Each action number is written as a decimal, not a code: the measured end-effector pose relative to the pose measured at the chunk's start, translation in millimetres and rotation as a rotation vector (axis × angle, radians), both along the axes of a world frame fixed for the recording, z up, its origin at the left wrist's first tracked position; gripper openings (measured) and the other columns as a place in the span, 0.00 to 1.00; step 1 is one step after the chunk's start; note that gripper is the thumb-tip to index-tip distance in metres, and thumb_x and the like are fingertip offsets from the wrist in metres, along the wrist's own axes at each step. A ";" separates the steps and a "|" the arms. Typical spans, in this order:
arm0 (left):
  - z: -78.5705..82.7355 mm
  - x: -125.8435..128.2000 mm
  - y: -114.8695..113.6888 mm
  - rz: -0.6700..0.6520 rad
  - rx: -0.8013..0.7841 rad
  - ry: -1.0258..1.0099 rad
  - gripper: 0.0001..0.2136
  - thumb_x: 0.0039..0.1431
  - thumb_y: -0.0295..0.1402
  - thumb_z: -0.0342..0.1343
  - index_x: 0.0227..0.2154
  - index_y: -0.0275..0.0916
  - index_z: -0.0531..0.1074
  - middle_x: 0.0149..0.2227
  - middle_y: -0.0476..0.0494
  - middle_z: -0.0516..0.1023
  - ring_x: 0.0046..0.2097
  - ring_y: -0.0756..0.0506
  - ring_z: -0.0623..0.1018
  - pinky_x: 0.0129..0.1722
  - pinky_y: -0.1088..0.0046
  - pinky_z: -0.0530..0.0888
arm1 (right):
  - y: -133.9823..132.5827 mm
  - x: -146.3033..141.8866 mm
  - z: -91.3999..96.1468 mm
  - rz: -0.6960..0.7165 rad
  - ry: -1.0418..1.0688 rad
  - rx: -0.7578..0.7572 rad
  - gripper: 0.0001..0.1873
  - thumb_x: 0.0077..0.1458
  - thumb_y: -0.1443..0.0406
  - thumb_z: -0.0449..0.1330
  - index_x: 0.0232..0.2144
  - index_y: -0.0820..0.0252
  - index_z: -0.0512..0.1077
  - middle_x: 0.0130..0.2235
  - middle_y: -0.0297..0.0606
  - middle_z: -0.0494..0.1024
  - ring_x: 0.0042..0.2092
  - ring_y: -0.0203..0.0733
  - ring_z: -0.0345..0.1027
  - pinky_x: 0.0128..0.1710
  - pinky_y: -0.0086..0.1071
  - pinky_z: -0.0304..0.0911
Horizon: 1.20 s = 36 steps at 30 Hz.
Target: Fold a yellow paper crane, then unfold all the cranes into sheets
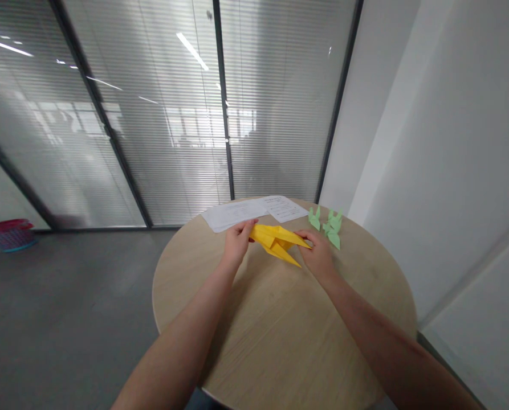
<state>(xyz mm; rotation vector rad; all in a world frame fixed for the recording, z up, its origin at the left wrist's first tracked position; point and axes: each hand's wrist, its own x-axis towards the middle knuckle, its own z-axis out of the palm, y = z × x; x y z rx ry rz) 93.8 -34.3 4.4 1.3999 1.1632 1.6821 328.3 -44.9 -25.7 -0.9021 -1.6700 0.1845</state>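
Note:
A folded yellow paper piece, an origami shape with two long pointed flaps, is held in the air above the round wooden table. My left hand is closed on its left end, thumb on top. At the other side, my right hand pinches the tip of the upper pointed flap. The lower flap points toward me and hangs loose. Just beyond my right hand stand several small green origami pieces.
White paper sheets, one with printed lines, lie at the table's far edge. A glass partition with blinds rises behind the table, and a white wall is on the right. A red and blue basket sits on the floor at far left.

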 end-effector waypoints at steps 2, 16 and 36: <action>1.1 -0.1 -1.1 -0.010 -0.015 -0.017 0.27 0.53 0.55 0.60 0.39 0.33 0.83 0.32 0.41 0.81 0.32 0.46 0.76 0.29 0.73 0.74 | -0.7 -0.4 0.4 -0.009 -0.002 0.008 0.14 0.53 0.69 0.56 0.39 0.53 0.78 0.41 0.38 0.81 0.44 0.48 0.74 0.48 0.43 0.68; 15.9 21.3 -24.9 -0.203 -0.170 0.165 0.17 0.56 0.38 0.61 0.45 0.36 0.75 0.44 0.37 0.81 0.39 0.44 0.80 0.28 0.74 0.74 | -3.2 0.1 5.0 -0.094 0.051 0.049 0.09 0.54 0.67 0.56 0.36 0.55 0.76 0.38 0.39 0.81 0.41 0.45 0.72 0.44 0.39 0.66; 2.6 -2.2 -2.4 -0.098 -0.178 0.334 0.12 0.54 0.40 0.58 0.35 0.37 0.80 0.36 0.42 0.83 0.35 0.44 0.79 0.31 0.71 0.73 | 4.9 5.7 3.4 -0.168 0.046 0.025 0.12 0.60 0.57 0.57 0.35 0.55 0.77 0.39 0.42 0.81 0.42 0.48 0.74 0.47 0.42 0.67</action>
